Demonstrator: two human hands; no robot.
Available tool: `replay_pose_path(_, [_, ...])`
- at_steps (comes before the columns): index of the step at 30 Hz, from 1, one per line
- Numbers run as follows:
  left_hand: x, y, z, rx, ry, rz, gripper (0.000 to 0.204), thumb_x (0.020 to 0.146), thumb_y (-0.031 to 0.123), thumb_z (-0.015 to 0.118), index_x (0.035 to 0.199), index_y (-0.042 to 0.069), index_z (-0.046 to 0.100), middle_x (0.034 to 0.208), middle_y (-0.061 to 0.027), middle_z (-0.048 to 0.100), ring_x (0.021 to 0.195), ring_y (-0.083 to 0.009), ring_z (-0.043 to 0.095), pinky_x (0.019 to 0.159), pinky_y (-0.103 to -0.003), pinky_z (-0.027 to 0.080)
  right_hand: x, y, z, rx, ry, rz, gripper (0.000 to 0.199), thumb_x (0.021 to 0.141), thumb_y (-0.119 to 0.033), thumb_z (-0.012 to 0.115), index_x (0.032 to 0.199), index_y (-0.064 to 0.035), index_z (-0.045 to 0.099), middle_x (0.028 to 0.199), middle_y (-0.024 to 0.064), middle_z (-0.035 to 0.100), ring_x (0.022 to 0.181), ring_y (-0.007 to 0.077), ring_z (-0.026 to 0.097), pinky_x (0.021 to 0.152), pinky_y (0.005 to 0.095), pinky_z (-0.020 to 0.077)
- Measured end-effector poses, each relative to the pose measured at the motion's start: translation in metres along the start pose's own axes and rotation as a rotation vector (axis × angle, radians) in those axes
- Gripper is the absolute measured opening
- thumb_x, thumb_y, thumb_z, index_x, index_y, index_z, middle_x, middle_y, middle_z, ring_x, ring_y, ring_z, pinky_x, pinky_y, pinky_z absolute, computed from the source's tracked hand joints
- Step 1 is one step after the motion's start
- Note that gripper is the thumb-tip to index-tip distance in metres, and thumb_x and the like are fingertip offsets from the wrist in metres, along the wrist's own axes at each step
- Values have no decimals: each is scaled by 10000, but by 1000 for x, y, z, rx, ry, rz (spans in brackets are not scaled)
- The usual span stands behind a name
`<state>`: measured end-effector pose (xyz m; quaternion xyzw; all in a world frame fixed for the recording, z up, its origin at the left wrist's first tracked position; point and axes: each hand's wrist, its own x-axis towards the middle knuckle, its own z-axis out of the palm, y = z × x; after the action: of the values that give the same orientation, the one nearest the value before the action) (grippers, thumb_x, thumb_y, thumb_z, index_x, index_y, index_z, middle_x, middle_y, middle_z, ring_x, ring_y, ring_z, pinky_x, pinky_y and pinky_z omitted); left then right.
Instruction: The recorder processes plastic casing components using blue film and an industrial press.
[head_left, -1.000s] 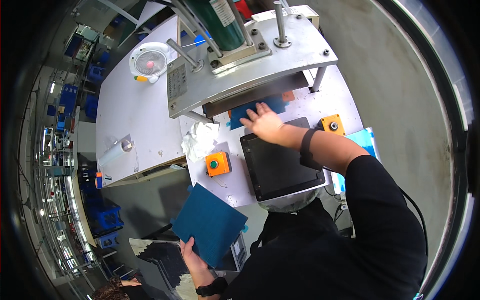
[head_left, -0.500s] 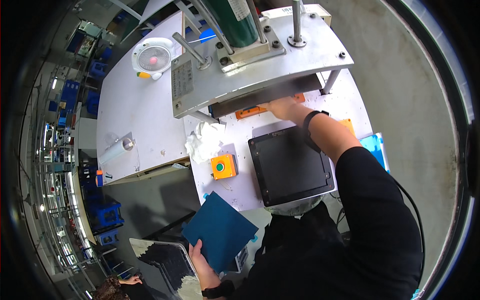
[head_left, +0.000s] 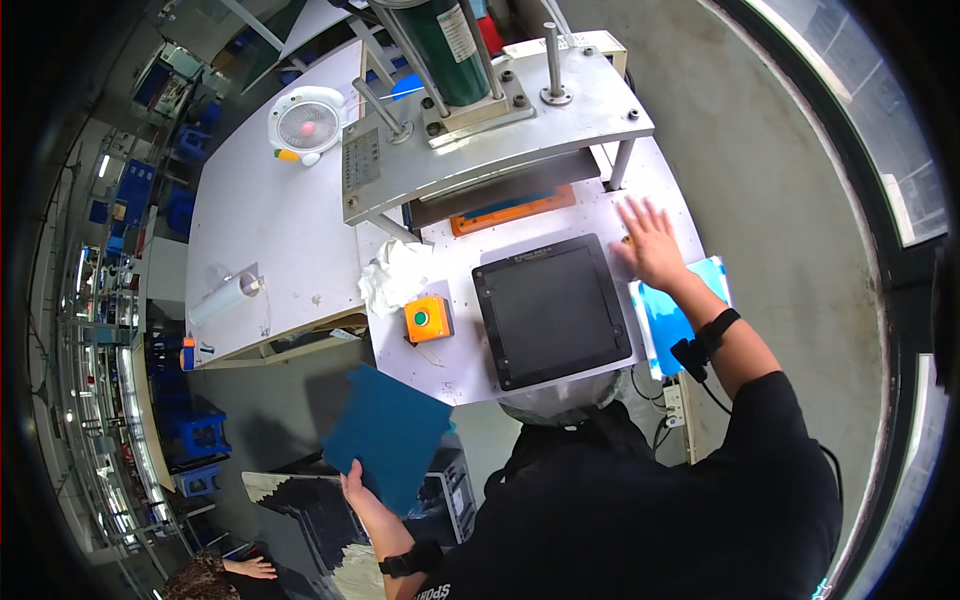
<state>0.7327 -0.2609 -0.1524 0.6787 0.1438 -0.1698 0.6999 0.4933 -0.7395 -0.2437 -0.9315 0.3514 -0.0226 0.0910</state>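
My left hand (head_left: 368,500) grips the lower edge of a flat, square dark-blue sheet (head_left: 390,440), held off the table's front edge. My right hand (head_left: 652,245) is spread flat at the table's right side, fingers apart. It hides most of a small orange box beneath it; whether the palm touches it I cannot tell. To its left lies a square black tray-like frame (head_left: 553,310). Beyond this stands a metal press (head_left: 500,150) with a green cylinder (head_left: 455,60). Under its plate sits an orange frame (head_left: 510,211) with a blue sheet in it.
An orange box with a green push button (head_left: 422,319) stands left of the black frame, near crumpled white cloth (head_left: 395,275). Light-blue sheets (head_left: 670,325) overhang the right edge. A white fan (head_left: 308,125) and a clear roll (head_left: 228,298) are on the left table. Another person's hand (head_left: 255,567) shows lower left.
My right hand has left the orange frame under the press and moved right, its fingers now spread. My left hand and the blue sheet have shifted slightly left in the picture.
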Motion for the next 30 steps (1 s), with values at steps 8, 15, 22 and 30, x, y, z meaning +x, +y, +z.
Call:
replay_pose_path(8, [4,11,52,-79,-289,140,390,895,119,540,1260,-13,507,1200,-115,568,1076,-232,558,923,-349,442,-19,23,22,-52,-160,323,790,897,-594,430,1470,-84,241,1524,183,210,1412,391,157,1111,587,107])
replay_pose_path(15, [-42,29,96,7,-619,411,389,904,53,564,1274,-16,467,1186,-92,573,1050,-181,553,929,-312,430,-72,-66,-90,634,97,-214,727,858,-402,651,1392,-6,357,1355,251,447,1278,386,414,1064,445,321])
replay_pose_path(22, [-75,17,162,177,-1019,531,371,924,156,594,1244,9,481,1215,-104,573,1074,-170,552,950,-305,410,-79,-131,-144,1221,323,-105,389,863,-348,674,966,21,611,786,120,649,723,207,644,644,379,504])
replay_pose_path(30, [-121,93,180,419,-1283,447,337,861,30,652,1165,-16,516,984,-92,659,883,-103,595,770,-229,467,-125,-131,-169,317,325,-388,573,816,-602,567,723,-37,551,555,178,569,573,373,605,552,455,480])
